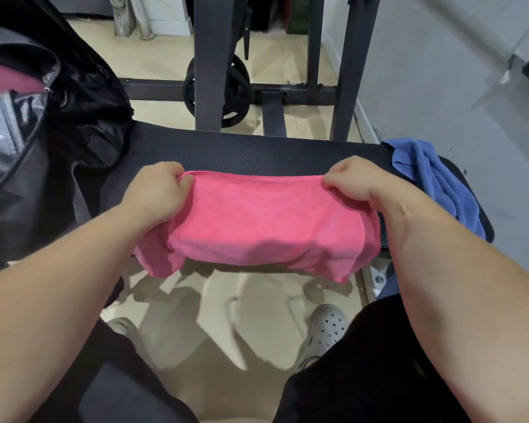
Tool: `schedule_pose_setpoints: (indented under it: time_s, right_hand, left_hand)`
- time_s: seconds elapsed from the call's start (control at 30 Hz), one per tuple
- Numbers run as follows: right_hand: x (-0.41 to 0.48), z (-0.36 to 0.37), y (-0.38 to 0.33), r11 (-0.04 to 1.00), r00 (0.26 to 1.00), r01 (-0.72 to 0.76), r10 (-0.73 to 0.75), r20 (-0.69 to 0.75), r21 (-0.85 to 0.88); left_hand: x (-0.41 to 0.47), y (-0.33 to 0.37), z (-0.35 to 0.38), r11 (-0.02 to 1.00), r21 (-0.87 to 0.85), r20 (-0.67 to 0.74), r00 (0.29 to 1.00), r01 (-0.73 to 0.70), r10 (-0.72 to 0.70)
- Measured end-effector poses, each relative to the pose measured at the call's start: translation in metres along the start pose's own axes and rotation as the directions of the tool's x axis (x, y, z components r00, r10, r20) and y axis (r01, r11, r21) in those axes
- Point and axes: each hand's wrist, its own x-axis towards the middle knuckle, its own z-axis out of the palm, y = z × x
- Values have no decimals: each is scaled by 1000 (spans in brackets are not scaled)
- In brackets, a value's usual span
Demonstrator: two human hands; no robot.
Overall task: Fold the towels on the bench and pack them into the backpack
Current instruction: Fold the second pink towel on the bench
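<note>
A folded bright pink cloth towel (266, 221) lies across the near edge of the black ribbed padded table (257, 154), its lower layers hanging over that edge. The left hand (158, 190) pinches the towel's far left corner and the right hand (353, 183) its far right corner, each grip closed tight on the cloth. A crumpled blue cloth towel (434, 178) lies at the table's right end. An open black fabric backpack (58, 132) stands at the table's left end, something pink showing inside.

No text, label, brand, number or sign can be read anywhere in view.
</note>
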Motion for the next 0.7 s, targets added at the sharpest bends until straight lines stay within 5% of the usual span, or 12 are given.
schedule_pose_setpoints:
  time_s: [0.2, 0.53, 0.7]
  right_hand:
    - [45, 0, 8, 985, 984, 89, -110, -139, -149]
    - [79, -2, 5, 996, 936, 89, -83, -341, 2]
    - [65, 10, -4, 976, 852, -9, -107, -513, -218]
  left_hand:
    - [42, 10, 2, 988, 127, 2, 996, -88, 88]
    - [95, 36, 13, 982, 157, 89, 992, -104, 91]
    - [92, 38, 21, 943, 315, 93, 992, -108, 83]
